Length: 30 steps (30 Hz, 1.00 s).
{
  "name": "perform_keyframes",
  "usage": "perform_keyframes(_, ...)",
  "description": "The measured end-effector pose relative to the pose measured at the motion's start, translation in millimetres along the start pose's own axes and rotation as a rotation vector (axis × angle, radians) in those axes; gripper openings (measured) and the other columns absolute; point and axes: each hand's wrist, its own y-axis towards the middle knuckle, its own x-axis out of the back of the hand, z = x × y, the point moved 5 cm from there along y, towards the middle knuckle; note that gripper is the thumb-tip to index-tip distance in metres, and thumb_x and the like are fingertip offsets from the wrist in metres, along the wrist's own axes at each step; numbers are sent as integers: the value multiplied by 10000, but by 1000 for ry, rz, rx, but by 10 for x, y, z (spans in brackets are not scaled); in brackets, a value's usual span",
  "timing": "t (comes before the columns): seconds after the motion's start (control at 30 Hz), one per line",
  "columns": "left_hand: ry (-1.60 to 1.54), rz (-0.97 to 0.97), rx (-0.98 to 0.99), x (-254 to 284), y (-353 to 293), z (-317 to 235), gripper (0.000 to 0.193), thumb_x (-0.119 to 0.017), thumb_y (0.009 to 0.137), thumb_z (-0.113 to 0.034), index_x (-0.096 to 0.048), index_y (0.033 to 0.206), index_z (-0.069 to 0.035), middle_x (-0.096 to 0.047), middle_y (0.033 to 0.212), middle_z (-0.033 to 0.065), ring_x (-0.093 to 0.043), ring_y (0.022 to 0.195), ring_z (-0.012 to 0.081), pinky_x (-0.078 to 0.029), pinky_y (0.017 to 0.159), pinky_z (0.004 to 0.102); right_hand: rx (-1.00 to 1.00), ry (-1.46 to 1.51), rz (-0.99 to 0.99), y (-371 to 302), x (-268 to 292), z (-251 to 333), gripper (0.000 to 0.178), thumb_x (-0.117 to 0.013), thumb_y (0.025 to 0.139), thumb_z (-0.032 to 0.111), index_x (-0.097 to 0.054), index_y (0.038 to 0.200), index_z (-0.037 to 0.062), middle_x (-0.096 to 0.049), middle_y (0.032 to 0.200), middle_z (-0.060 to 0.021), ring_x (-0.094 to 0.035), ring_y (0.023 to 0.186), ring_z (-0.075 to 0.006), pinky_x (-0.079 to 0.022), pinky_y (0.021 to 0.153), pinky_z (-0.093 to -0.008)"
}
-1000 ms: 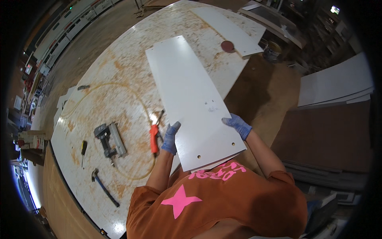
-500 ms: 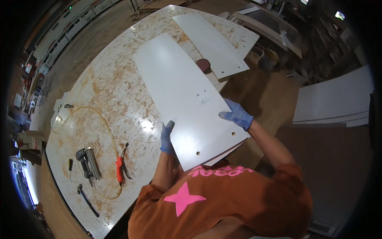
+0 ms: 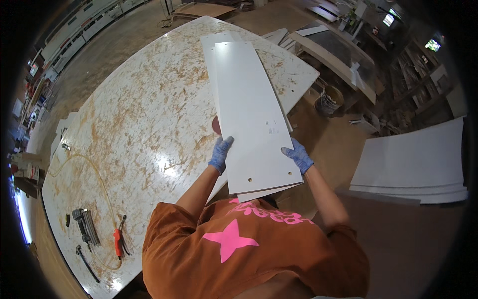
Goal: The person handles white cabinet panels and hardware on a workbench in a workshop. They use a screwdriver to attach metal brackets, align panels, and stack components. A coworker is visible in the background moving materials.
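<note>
Both my gloved hands hold a long white panel by its long edges, towards its near end. My left hand grips the left edge, thumb on top. My right hand grips the right edge the same way, its fingers partly hidden underneath. Two small holes show near the panel's near end. A second white board peeks out at an angle below that end. Another white panel shows from beneath along the far left side. Partly covered by the left edge, a dark red disc lies on the table.
On the scuffed white table lie a red air blow gun with a yellowish hose, a nail gun, a hammer and a small screwdriver. Stacked white sheets stand at right, a bucket beyond the table's right corner.
The held panel has swung and shifted right, now overlapping the panel on the table. The red disc, formerly on its right, shows on its left. Both hands keep hold; the view has shifted.
</note>
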Motion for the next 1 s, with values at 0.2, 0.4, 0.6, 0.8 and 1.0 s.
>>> perform_keyframes(0.2,381,-440,-159,-78,1117,90,505,-582,898,-305,-472,1299,-18,-600,1148,107,-592,996,205,-474,861,341,-121,-13,146,1121,647,-34,573,-702,811,159,-452,1298,-12,-572,1227,-124,-537,1115,-206,-444,939,-303)
perform_keyframes(0.4,1243,-335,-56,-584,1073,77,697,-673,806,-349,-382,1391,-107,-507,1302,235,-524,1172,366,-425,974,401,-89,-452,-28,2123,1058,-356,608,-692,803,226,-439,1293,-31,-523,1299,-207,-511,1193,-292,-424,955,-375)
perform_keyframes(0.6,1198,-443,-44,-751,930,506,630,-648,821,-287,-396,1375,-124,-561,1239,215,-575,1098,362,-461,924,410,-146,-273,92,2197,1134,-693,553,-699,795,225,-503,1255,-10,-588,1196,-174,-566,1076,-247,-448,901,-330)
perform_keyframes(0.8,896,-453,43,-553,983,960,625,-659,829,-154,-369,1383,-125,-624,1084,184,-622,954,257,-496,838,358,-108,-16,57,2245,1367,-914,569,-633,830,50,-420,1357,30,-575,1213,-87,-541,1070,-178,-428,931,-297)
perform_keyframes(1.0,682,-300,171,-237,894,1123,630,-643,843,-187,-334,1375,-51,-643,1034,189,-637,932,266,-497,844,366,-55,-186,120,2081,1282,-876,610,-615,798,-38,-418,1368,59,-568,1219,-84,-541,1084,-190,-422,943,-289)
